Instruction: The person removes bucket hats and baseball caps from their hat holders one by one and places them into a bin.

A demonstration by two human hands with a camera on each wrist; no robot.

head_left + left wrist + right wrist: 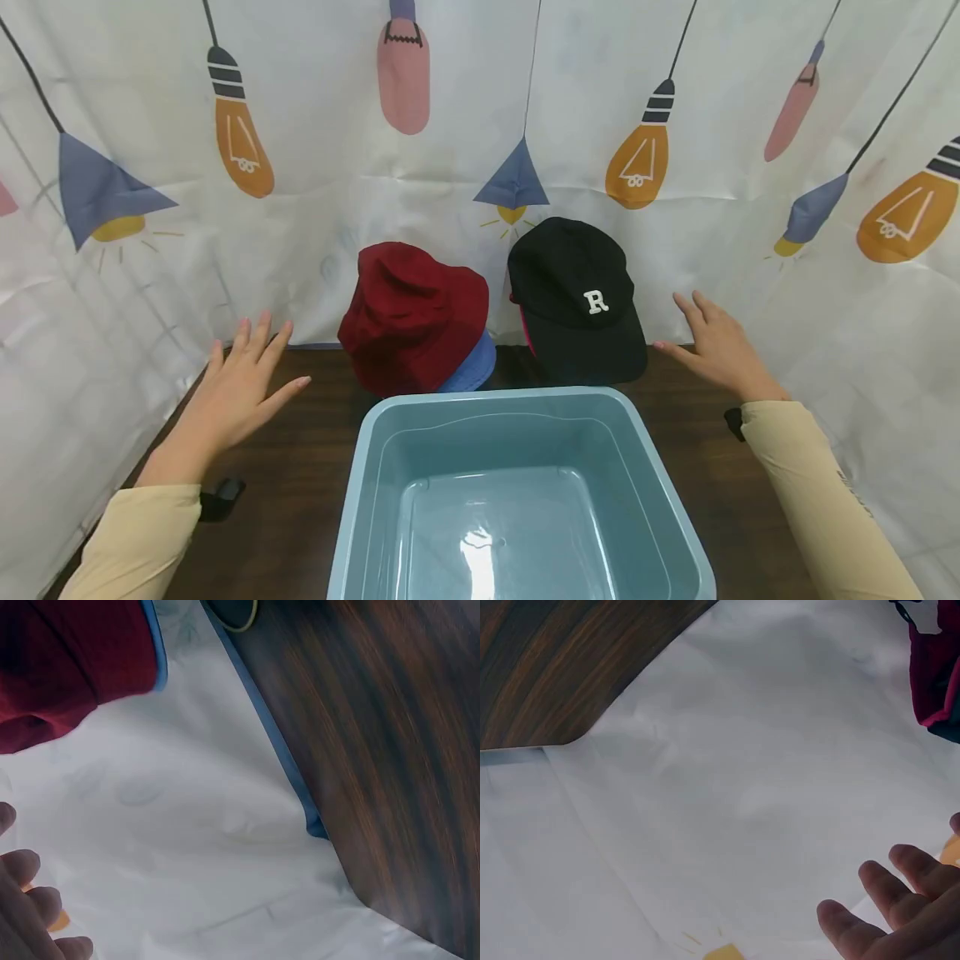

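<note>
My left hand (238,390) is held out over the left of the table with its fingers spread, to the left of a dark red bucket hat (416,321). A blue brim (472,364) shows beneath that hat. On the right, my right hand (716,346) is raised with fingers extended, beside a black cap (573,292) bearing a white letter R. Pink edging peeks out behind the black cap. Neither hand holds anything. In the left wrist view the red hat (67,667) is at the upper left; a pink and dark cap edge (935,682) enters the right wrist view.
A light blue plastic tub (495,533) stands in front of the hats on the dark wooden table (285,500). Behind and on both sides hangs a white curtain (315,167) printed with lamps and bulbs. A dark band with a small box is on each wrist.
</note>
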